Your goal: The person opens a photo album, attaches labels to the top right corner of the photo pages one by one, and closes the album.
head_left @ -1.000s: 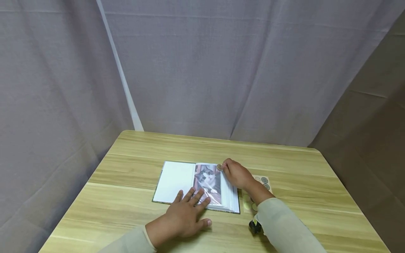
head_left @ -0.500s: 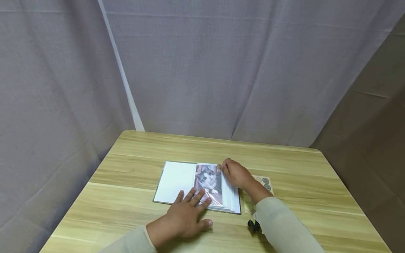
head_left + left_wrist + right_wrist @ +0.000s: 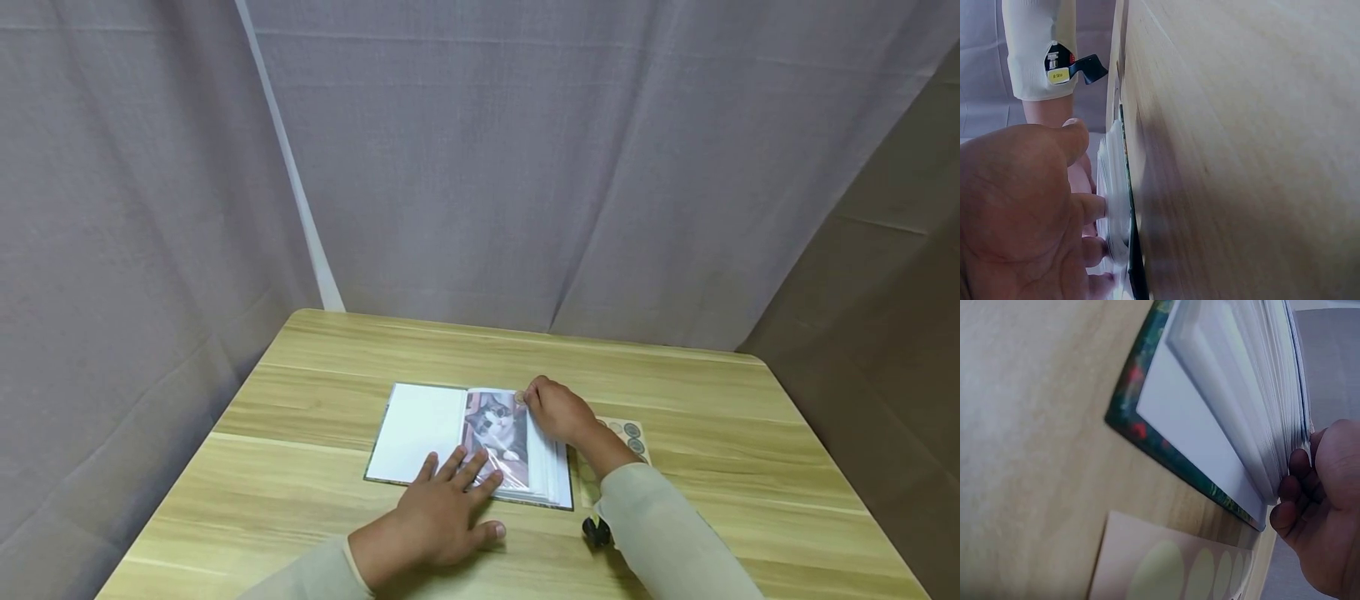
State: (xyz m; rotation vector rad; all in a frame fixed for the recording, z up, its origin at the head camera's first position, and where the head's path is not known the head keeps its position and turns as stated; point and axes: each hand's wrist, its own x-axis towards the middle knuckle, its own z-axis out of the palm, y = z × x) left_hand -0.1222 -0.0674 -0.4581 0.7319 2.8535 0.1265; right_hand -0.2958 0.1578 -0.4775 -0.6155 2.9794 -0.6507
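An open photo album point(image 3: 420, 429) lies on the table, its blank white inner cover to the left. On its right side a cat photo point(image 3: 495, 429) shows in a clear sleeve. My left hand point(image 3: 442, 508) is spread, fingertips resting on the lower part of the photo page, palm over the table. At the page's upper right corner, my right hand point(image 3: 558, 412) has curled fingers and pinches the edge of a round gold-brown sticker point(image 3: 521, 397). The right wrist view shows those fingers point(image 3: 1291, 487) right at the stacked page edges point(image 3: 1266, 381).
A sheet of round stickers point(image 3: 628, 433) lies right of the album, partly under the right forearm. A small black device point(image 3: 596, 532) sticks out from the right sleeve, low over the wooden table point(image 3: 315, 400). Grey curtains point(image 3: 450, 167) hang behind and beside the table.
Both hands hold nearly the same places on the album. The sticker at the page corner looks paler, and the black device at the right sleeve has shifted slightly left.
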